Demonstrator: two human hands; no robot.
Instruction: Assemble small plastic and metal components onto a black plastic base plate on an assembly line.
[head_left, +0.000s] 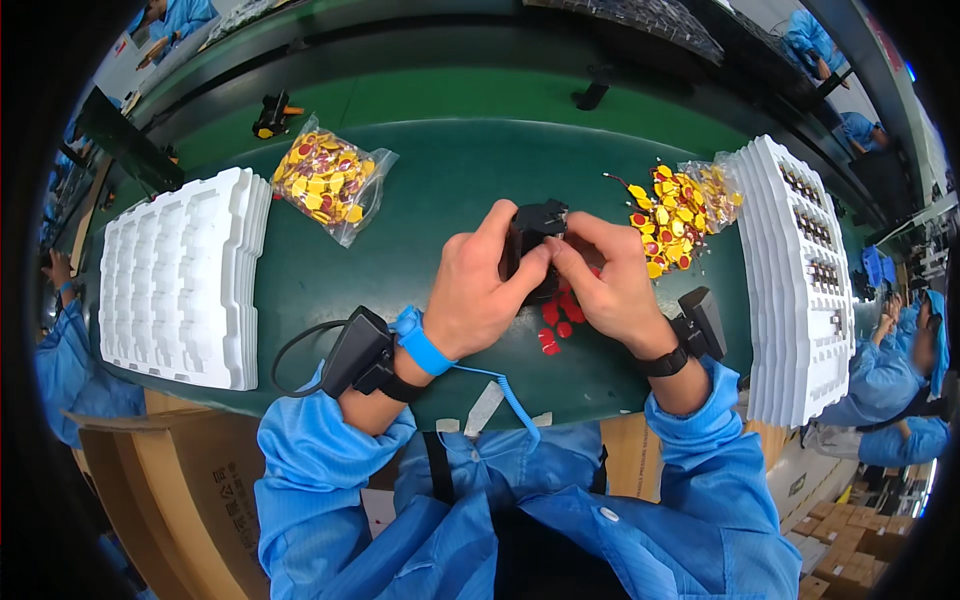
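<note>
Over the middle of the table, a small black part (pixel 541 219) sits between my two hands. My left hand (pixel 472 290) is closed round its left side. My right hand (pixel 612 280) is closed at its right side, and the two thumbs come together on the part's near face. Whatever the thumbs press on is hidden. Several flat red pieces (pixel 562 312) lie on the table just below the part, partly behind my right hand. To the right of that hand is a loose pile of yellow and red pieces (pixel 668 215) with thin wires among them.
A clear bag (pixel 335 185) of yellow and red pieces lies at the back left. White moulded trays (pixel 180 275) are stacked on the left. Another stack (pixel 790 290), holding small metallic parts, stands on the right. A coiled blue cord (pixel 515 405) hangs from my left wristband. Co-workers sit around.
</note>
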